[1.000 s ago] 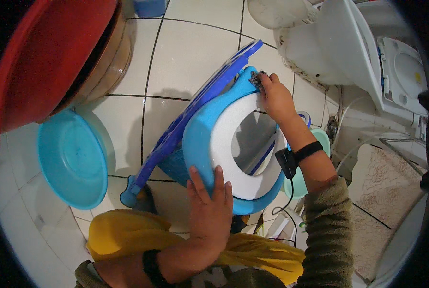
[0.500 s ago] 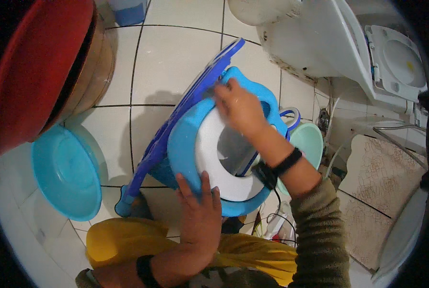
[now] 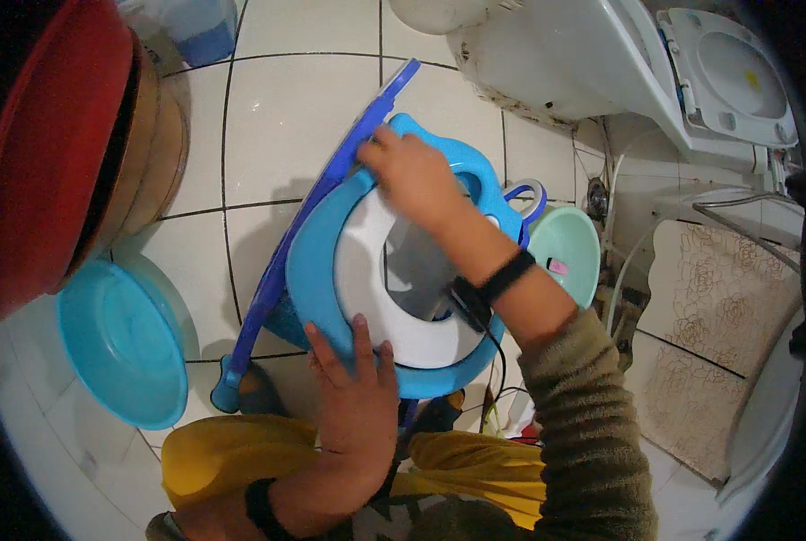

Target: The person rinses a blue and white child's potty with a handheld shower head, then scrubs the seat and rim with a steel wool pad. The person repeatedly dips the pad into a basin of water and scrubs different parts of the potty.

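Note:
A light-blue child's toilet training seat (image 3: 317, 257) with a white inner ring (image 3: 362, 279) stands before me, its dark-blue ladder frame (image 3: 285, 243) slanting along its left side. My left hand (image 3: 358, 388) lies with fingers spread on the seat's near rim. At the far left rim, beside the frame, is my right hand (image 3: 407, 171), fingers curled in. Whatever those fingers may hold is hidden. My right wrist wears a black band with a dark device and cable, which hangs over the ring's right side.
Left of the seat stand a blue basin (image 3: 128, 343) and a large red basin (image 3: 51, 162). A mint-green basin (image 3: 570, 257) with a small pink item sits at the right. A white toilet (image 3: 565, 63) is at the far right, above patterned mats (image 3: 691, 307).
The seat and both hands appear slightly farther left and up in the picture, as does the floor around them. My right hand stays at the far rim, the left on the near rim.

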Demonstrator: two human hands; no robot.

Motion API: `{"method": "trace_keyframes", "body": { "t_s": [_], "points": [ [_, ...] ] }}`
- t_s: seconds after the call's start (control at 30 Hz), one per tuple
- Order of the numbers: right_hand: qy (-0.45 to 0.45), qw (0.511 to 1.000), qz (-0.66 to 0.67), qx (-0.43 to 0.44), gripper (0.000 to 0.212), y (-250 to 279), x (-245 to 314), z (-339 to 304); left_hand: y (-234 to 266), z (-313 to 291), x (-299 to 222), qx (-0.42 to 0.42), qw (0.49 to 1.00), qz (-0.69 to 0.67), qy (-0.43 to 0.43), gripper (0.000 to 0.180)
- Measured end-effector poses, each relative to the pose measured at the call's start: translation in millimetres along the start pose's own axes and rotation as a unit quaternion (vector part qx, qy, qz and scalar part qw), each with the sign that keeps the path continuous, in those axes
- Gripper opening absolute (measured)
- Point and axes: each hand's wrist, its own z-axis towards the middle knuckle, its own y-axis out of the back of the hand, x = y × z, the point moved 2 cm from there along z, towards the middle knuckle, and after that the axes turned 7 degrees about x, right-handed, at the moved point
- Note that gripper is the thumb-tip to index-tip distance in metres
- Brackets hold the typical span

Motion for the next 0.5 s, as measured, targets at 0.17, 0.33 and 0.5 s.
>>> {"method": "trace_keyframes", "body": {
  "t_s": [0.17, 0.33, 0.5],
  "points": [
    [-0.056, 0.996, 0.002, -0.067, 0.017, -9.9, -51.4, 34.4, -2.1, -0.6, 2.1, -0.043, 0.999, -0.025, -0.003, 0.040],
    [0.045, 0.988, 0.146, -0.007, 0.021, -16.8, 5.0, -7.5, -8.1, 0.0, 2.0, -0.024, 1.000, -0.012, 0.004, 0.040],
    [0.087, 0.980, 0.179, -0.029, 0.023, -8.3, 5.2, -7.2, -11.8, 4.4, 2.4, -0.029, 0.999, 0.041, 0.002, 0.047]
  ]
}}
